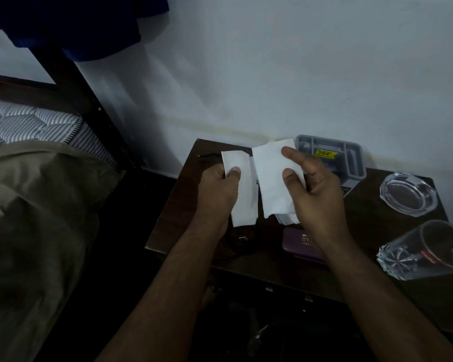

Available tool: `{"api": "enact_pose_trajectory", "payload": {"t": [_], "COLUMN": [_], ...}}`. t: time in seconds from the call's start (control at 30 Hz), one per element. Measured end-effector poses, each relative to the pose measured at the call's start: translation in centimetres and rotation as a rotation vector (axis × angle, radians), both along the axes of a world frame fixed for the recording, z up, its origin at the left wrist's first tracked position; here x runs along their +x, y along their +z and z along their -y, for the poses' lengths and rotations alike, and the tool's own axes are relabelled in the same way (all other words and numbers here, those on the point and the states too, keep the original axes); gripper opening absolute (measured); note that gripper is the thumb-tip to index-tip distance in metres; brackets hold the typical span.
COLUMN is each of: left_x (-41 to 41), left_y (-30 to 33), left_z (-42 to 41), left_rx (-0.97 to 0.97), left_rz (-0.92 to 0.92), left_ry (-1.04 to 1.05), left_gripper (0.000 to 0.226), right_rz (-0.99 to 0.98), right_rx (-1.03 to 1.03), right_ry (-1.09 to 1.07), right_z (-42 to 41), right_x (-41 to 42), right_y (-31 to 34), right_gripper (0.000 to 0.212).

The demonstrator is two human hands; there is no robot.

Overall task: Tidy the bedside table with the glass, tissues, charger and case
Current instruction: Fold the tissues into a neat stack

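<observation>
- The tissues (268, 178) are thin, soft and near weightless; they will crumple or tear under a hard pull, so I judge a light pinch near an edge or a fold line best, not a fistful.
- They are held in the air above the counter (285, 267), in two white pieces: a narrow one on the left, a wider one on the right, their inner edges close together.
- Left hand (217, 194): thumb pressed on the face of the narrow piece near its top, the other fingers behind it and hidden, so it is clamped on that piece.
- Right hand (317, 199): thumb on the face of the wider piece, forefinger at its upper edge, the rest curled at its right side; it pinches that piece.
- The glass (426, 249) lies tipped on its side at the right; hard, slippery and breakable, best gripped round the body.
- The case (302, 244) lies flat under the right wrist; stiff, easy to lift by its long sides.
- A thin dark cable (209, 155), perhaps the charger's, shows behind the left hand; I cannot tell more.
</observation>
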State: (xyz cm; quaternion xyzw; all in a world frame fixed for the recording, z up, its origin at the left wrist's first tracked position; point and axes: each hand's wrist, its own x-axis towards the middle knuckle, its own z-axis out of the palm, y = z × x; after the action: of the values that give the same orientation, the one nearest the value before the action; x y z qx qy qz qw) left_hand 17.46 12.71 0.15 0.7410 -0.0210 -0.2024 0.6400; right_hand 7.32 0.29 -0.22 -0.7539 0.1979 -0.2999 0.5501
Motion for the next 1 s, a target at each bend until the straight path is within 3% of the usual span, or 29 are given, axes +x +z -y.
{"api": "enact_pose_trajectory", "payload": {"t": [0.2, 0.4, 0.6, 0.73, 0.87, 1.0], "left_x": [0.1, 0.3, 0.5, -0.1, -0.5, -0.1], "left_y": [0.0, -0.6, 0.0, 0.6, 0.4, 0.1], "left_z": [0.5, 0.5, 0.4, 0.4, 0.1, 0.1], "left_rx": [-0.083, -0.240, -0.204, -0.145, -0.209, -0.048], "left_rz": [-0.192, -0.260, -0.373, -0.247, -0.168, -0.009], "left_ry": [-0.037, -0.024, -0.043, -0.116, -0.071, 0.036], "left_gripper": [0.027, 0.026, 0.062, 0.040, 0.027, 0.021], "right_rz": [0.065, -0.062, -0.129, -0.174, -0.212, -0.293], "right_rx": [0.124, 0.155, 0.048, -0.029, -0.100, -0.274], "right_ry": [0.147, 0.158, 0.168, 0.197, 0.229, -0.034], "right_z": [-1.6, -1.9, -1.5, -1.5, -1.3, 0.3], "right_x": [0.3, 0.5, 0.4, 0.4, 0.3, -0.2], "right_y": [0.1, -0.6, -1.0, -1.0, -0.9, -1.0], "right_gripper": [0.040, 0.041, 0.045, 0.049, 0.042, 0.020]}}
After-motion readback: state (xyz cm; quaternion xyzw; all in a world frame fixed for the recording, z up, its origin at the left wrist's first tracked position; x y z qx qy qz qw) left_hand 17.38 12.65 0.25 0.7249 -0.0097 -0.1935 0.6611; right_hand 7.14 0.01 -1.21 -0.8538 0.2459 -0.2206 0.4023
